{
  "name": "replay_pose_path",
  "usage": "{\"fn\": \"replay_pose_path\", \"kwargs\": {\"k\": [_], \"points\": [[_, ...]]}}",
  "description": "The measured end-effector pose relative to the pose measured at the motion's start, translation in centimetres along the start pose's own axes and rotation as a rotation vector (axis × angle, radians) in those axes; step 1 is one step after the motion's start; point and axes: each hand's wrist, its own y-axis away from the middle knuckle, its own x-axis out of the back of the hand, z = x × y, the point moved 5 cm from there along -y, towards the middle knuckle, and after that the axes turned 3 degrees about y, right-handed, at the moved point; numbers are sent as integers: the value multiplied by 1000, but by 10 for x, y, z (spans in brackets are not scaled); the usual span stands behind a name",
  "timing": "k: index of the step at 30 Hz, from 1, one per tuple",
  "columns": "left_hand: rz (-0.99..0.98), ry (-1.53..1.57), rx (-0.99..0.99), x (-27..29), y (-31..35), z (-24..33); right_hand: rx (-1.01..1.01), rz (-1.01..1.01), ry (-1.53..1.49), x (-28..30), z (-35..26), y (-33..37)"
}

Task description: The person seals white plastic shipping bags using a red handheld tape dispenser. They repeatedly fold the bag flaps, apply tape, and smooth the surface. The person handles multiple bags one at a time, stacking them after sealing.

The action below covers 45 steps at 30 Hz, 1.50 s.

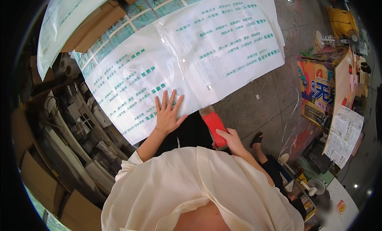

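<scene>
White plastic sheeting [234, 36] with green print lies spread before me. Down its middle runs a shiny creased strip [171, 46], and a small silvery patch [210, 87] shows near the close edge. My left hand [169, 113] rests flat on the sheeting left of that strip, fingers spread and holding nothing. Just off the sheeting's near edge, my right hand [229, 140] is closed around a red, block-shaped hand tool [215, 125]. Its brownish, metal-looking end [206, 110] points away from me, close to the edge. The tool's exact kind is not clear.
Beyond the sheeting lie green-patterned packs [139, 18] and a brown carton [95, 26]. Shelving with stacked items [85, 123] stands left. On the right are a colourful box [318, 85], a fan [316, 187] and another person's sandalled foot [257, 140].
</scene>
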Motion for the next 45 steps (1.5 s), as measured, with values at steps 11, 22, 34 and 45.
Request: {"fn": "replay_pose_path", "kwargs": {"k": [11, 22, 34, 45], "points": [[242, -29, 65, -7, -100, 28, 32, 5, 29, 2, 10, -14], [196, -94, 86, -18, -108, 30, 80, 44, 2, 11, 41, -20], [189, -107, 104, -22, -108, 33, 89, 120, -137, 8, 56, -19], [198, -100, 90, -22, -108, 33, 35, 117, 7, 14, 35, -30]]}}
